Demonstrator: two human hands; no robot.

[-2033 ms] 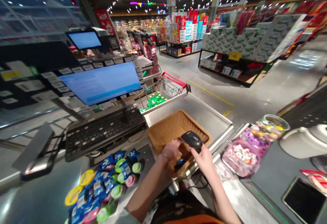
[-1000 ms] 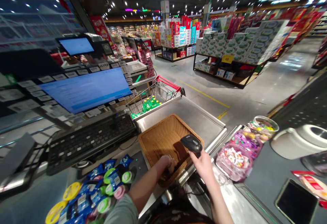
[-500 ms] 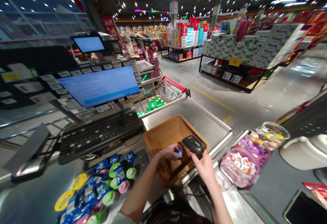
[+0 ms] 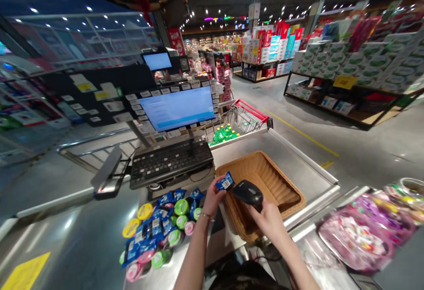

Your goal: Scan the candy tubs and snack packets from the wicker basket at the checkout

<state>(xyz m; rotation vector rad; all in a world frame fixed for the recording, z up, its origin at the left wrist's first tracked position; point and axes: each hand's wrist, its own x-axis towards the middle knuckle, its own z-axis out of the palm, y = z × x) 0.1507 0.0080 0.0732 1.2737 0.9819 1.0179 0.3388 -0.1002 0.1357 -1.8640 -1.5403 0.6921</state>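
Note:
My left hand point(image 4: 214, 193) pinches a small blue packet point(image 4: 225, 182) with a white barcode label turned upward, over the left rim of the wicker basket. My right hand point(image 4: 267, 217) is closed round the handle of a black barcode scanner point(image 4: 248, 192), whose head points at the packet, a short gap away. Beneath both hands the brown wicker basket point(image 4: 276, 177) rests on the metal counter; no goods show in its visible part. To the left lies a pile of blue packets point(image 4: 155, 226) mixed with round tubs point(image 4: 181, 207) with green, pink and yellow lids.
A keyboard point(image 4: 172, 160) and a lit monitor point(image 4: 180, 107) stand behind the pile. Beyond the metal counter point(image 4: 261, 142) is a shopping cart point(image 4: 251, 111) holding green bottles point(image 4: 225, 134). Pink containers of sweets point(image 4: 357, 237) sit at the right.
My left hand has lifted the blue packet from inside the basket to its left rim and turned the label up. The scanner now faces the packet. The view has swung left.

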